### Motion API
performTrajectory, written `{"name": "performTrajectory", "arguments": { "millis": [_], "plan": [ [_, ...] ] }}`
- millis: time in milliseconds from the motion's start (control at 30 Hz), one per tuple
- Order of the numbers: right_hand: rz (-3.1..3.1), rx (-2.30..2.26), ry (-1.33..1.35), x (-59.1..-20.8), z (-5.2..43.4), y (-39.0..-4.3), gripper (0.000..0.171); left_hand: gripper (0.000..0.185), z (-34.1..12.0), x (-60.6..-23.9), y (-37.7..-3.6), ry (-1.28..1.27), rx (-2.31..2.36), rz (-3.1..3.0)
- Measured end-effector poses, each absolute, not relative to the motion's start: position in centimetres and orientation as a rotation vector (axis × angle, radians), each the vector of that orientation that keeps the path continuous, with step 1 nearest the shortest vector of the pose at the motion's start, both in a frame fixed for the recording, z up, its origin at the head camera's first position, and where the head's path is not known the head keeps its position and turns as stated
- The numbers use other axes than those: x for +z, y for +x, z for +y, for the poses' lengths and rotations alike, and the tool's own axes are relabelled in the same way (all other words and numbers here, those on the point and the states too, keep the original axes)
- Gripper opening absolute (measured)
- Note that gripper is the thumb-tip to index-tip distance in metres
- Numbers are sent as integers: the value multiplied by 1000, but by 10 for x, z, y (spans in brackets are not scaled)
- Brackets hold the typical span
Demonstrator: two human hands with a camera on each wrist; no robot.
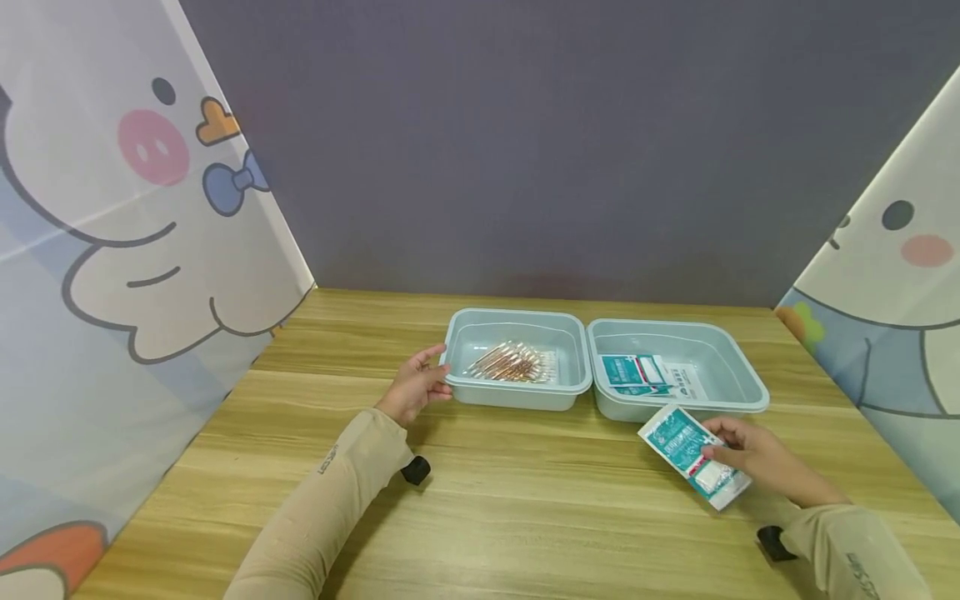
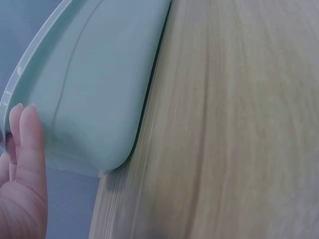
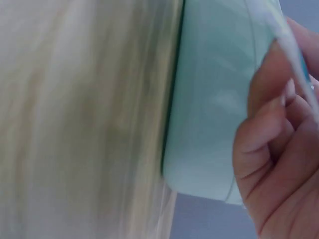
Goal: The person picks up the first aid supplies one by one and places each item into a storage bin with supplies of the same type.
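The right hand (image 1: 757, 457) pinches a teal-and-white flat sachet (image 1: 693, 455) just above the wooden surface (image 1: 525, 517); the left hand (image 1: 414, 387), fingers relaxed, touches the pale green plastic tray (image 1: 517, 398) of swabs.

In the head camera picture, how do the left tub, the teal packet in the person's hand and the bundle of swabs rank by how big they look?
1. The left tub, clearly largest.
2. The teal packet, held by the right hand.
3. The bundle of swabs.
The packet and the bundle look close in size, and the packet sits nearer the camera, so that order is unsure.
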State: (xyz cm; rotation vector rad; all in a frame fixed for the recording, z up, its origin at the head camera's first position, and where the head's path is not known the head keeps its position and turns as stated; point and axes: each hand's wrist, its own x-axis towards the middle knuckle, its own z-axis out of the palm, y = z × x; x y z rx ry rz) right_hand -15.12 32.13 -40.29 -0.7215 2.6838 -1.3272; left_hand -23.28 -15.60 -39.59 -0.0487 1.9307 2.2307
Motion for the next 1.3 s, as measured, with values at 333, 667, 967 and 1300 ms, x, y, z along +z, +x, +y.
{"name": "performTrajectory", "arguments": {
  "millis": [333,667,967,1300],
  "plan": [
    [2734,-1425,-574,-392,309,-154,27,53,-156,-396,-233,-33,2220,1944],
    [2804,-1417,-641,-387,306,-158,23,53,-156,-395,-232,-37,2221,1942],
    [2877,-1335,-555,-379,305,-162,26,53,-156,-397,-231,-2,2246,1904],
    [2885,-1350,-555,-374,305,-168,24,52,-155,-396,-232,-58,2227,1918]
  ]
}}
